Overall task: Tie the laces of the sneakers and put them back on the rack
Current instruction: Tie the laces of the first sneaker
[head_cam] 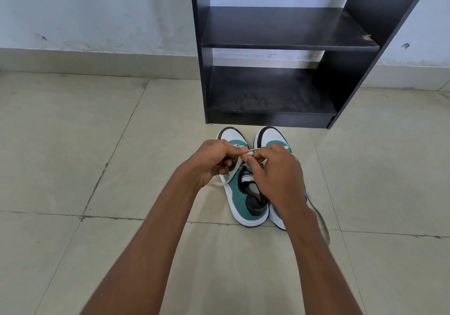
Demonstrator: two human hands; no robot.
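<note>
Sneakers, teal and white, side by side on the floor (97, 144) just before the dark rack (287, 44), toes toward it; left sneaker (239, 202) under work, right sneaker (271, 136) mostly hidden. Left hand (214, 161) and right hand (277, 175) each hold a pinched grip on the cream lace (231, 172) above the tongue. Lace looks soft, limp, likely to slip; best held near the crossing.
</note>
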